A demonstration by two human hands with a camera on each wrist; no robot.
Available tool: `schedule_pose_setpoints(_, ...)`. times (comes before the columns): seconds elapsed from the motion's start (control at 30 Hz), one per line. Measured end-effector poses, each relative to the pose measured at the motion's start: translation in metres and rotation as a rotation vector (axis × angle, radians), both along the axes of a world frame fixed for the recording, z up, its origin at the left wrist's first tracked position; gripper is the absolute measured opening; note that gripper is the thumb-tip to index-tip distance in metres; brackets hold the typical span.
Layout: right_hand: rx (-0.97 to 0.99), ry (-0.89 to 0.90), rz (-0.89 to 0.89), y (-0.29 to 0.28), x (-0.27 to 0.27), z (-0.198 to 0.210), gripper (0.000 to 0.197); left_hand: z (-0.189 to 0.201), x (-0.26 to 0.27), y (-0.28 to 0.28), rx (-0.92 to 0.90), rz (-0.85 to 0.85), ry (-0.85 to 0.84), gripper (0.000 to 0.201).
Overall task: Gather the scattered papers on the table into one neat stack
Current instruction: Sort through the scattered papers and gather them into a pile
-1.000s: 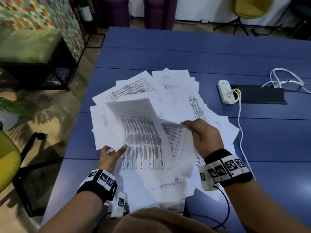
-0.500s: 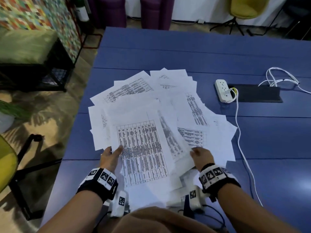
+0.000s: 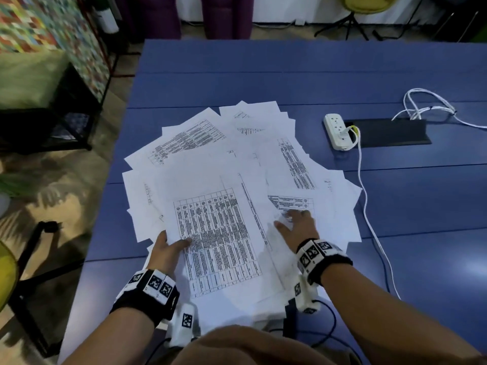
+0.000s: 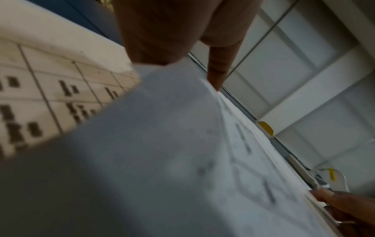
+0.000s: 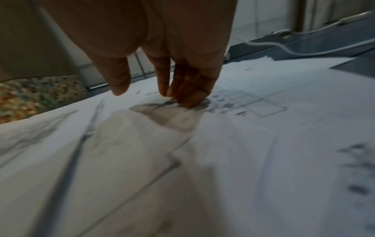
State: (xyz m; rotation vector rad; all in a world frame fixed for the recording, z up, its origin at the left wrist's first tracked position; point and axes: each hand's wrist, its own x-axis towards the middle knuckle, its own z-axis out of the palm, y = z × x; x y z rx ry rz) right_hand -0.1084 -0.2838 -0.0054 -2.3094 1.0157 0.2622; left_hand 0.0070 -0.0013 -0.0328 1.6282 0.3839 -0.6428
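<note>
Head view: the papers (image 3: 237,164) lie fanned and overlapping on the blue table (image 3: 263,69); the exact count cannot be told. The left hand (image 3: 166,250) grips the near-left edge of the top sheet (image 3: 218,243), thumb on top. The right hand (image 3: 296,223) rests flat, fingers extended, on sheets just right of it.

Left wrist view: one finger (image 4: 218,70) touches paper; the view is blurred.

Right wrist view: straight fingertips (image 5: 188,97) press a printed sheet.

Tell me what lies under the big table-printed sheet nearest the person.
Under the table-printed sheet, more white papers fan out beyond its edges; the left hand grips its edge. What lies under its middle is covered.
</note>
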Motion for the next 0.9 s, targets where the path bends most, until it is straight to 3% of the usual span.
schedule_pose_setpoints(0.07, 0.092, -0.040, 0.016, 0.012, 0.006, -0.004, 0.053, -0.004, 0.001, 0.001, -0.040, 0.011, 0.058, 0.099)
schedule_pose_setpoints(0.23, 0.267, -0.033, -0.060, 0.036, 0.013, 0.001, 0.032, 0.005, -0.010, -0.012, -0.157, 0.006, 0.166, 0.103)
schedule_pose_setpoints(0.3, 0.335, -0.007, -0.020, 0.037, 0.012, 0.004, 0.036, 0.008, -0.010, -0.013, -0.193, -0.006, 0.177, 0.101)
schedule_pose_setpoints(0.37, 0.393, 0.056, 0.050, 0.030, 0.013, 0.009, 0.050, -0.004, -0.003, -0.005, -0.160, -0.025, 0.133, 0.112)
schedule_pose_setpoints(0.43, 0.340, 0.102, 0.183, 0.010, 0.019, 0.008, 0.045, -0.015, 0.003, 0.005, -0.074, -0.090, 0.017, 0.120)
schedule_pose_setpoints(0.53, 0.156, -0.032, 0.126, -0.037, 0.033, 0.006, 0.031, -0.029, 0.009, 0.019, -0.011, -0.059, -0.026, 0.094)
schedule_pose_setpoints(0.6, 0.005, -0.056, -0.003, -0.073, 0.039, 0.006, 0.040, -0.034, 0.010, 0.027, -0.039, -0.024, -0.065, 0.099)
schedule_pose_setpoints(0.7, -0.135, 0.037, -0.103, -0.119, 0.047, 0.008, 0.061, -0.059, 0.018, 0.043, -0.033, 0.107, -0.052, 0.123)
schedule_pose_setpoints(0.73, -0.167, 0.069, -0.107, -0.131, 0.052, 0.009, 0.069, -0.040, 0.015, 0.034, -0.044, 0.115, -0.054, 0.128)
schedule_pose_setpoints(0.77, -0.191, 0.099, -0.096, -0.141, 0.057, 0.006, 0.077, -0.022, 0.011, 0.025, -0.062, 0.145, -0.025, 0.120)
schedule_pose_setpoints(0.83, -0.225, 0.156, -0.066, -0.152, 0.067, 0.002, 0.093, 0.002, 0.005, 0.015, -0.060, 0.160, 0.008, 0.078)
schedule_pose_setpoints(0.9, -0.263, 0.211, -0.054, -0.158, 0.075, 0.001, 0.106, 0.033, -0.002, -0.003, -0.074, 0.127, 0.029, 0.065)
